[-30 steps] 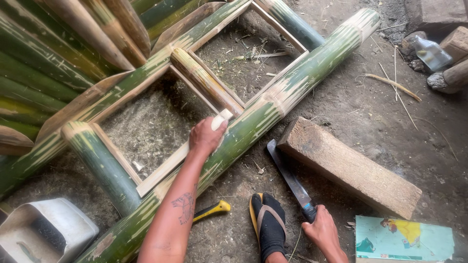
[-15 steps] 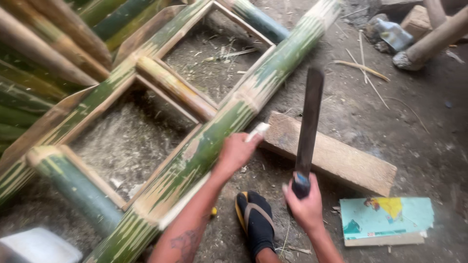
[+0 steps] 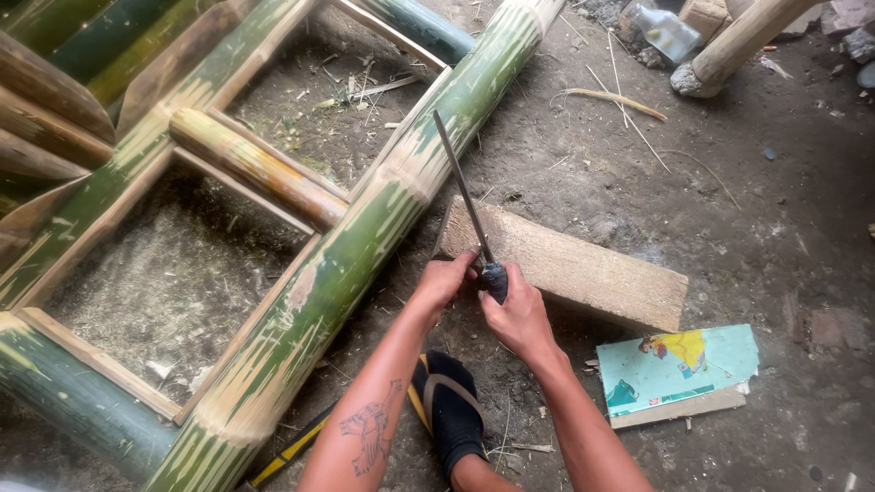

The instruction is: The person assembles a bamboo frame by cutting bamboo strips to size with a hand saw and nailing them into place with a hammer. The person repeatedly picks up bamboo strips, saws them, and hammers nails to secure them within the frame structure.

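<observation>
The floor (image 3: 747,210) is bare grey dirt with dry sticks and bits lying on it. Soft daylight falls on it. A clear plastic bottle (image 3: 663,29) lies at the far edge.

The right hand (image 3: 518,314) is wrapping the dark handle of a long blade (image 3: 462,193); the left hand (image 3: 444,281) is touching it beside a green bamboo pole (image 3: 365,239), above a wooden block (image 3: 583,264).

Bare forearms without sleeves; left forearm (image 3: 369,428) bears a dark tattoo; foot (image 3: 451,415), at six o'clock, wears a black sandal with yellow edge.
</observation>
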`<action>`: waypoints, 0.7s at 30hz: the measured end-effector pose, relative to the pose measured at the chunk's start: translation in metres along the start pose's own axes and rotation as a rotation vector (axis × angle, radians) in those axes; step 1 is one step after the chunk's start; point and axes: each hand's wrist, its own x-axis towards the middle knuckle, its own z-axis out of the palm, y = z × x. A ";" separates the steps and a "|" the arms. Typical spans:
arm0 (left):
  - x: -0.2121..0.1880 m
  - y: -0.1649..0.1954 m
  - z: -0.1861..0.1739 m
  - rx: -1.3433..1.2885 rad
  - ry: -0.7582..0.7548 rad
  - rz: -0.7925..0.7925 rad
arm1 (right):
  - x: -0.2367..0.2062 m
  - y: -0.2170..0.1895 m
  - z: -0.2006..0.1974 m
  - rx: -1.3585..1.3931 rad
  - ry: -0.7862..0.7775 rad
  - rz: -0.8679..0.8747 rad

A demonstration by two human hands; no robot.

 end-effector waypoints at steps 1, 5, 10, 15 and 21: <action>0.001 -0.001 0.001 0.009 0.003 0.012 | 0.000 -0.001 -0.001 0.005 -0.010 0.005; 0.010 -0.011 0.004 0.055 0.029 0.059 | -0.006 -0.002 -0.005 0.010 -0.063 0.066; 0.014 -0.018 0.004 0.110 0.039 0.167 | -0.010 0.009 0.000 0.026 -0.061 0.111; -0.034 -0.036 0.003 0.461 0.125 0.327 | -0.012 0.032 0.008 0.081 -0.051 0.221; -0.070 -0.054 0.013 0.609 0.170 0.159 | -0.014 0.057 0.021 0.129 0.051 0.133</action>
